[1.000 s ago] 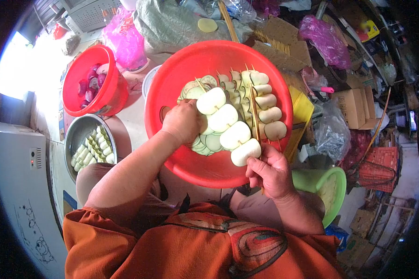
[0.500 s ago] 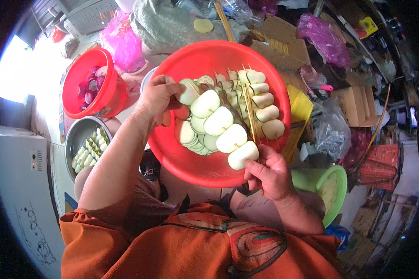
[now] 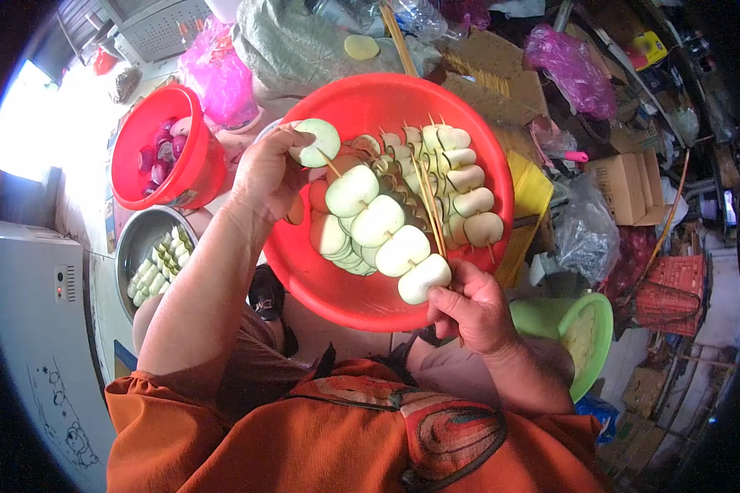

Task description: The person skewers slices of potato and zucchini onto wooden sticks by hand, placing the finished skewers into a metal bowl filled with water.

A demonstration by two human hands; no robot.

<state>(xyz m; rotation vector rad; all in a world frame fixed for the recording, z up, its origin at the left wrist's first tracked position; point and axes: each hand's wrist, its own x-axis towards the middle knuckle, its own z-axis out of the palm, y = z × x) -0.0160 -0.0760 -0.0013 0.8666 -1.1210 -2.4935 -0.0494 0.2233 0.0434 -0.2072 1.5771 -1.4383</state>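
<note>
basin [image 3: 362,308] red | slices [image 3: 378,222] pale green-white | bucket [image 3: 144,177] red | bags [image 3: 218,70] pink | bowl [image 3: 588,329] green | shirt [image 3: 345,435] orange, patterned

Your left hand [image 3: 270,174] sits upper centre-left of the frame, fingers pinched shut, forearm running down to lower left; your right hand [image 3: 469,308] sits right of centre, its grip closed, wrist bent downward.

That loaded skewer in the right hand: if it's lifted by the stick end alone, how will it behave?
Probably tip-heavy: four thick pale slices crowd the skewer beyond the right hand. The thin stick may flex. Slices look speared through, so they likely stay on, though they might spin. The left hand holds a slice at its tip.
</note>
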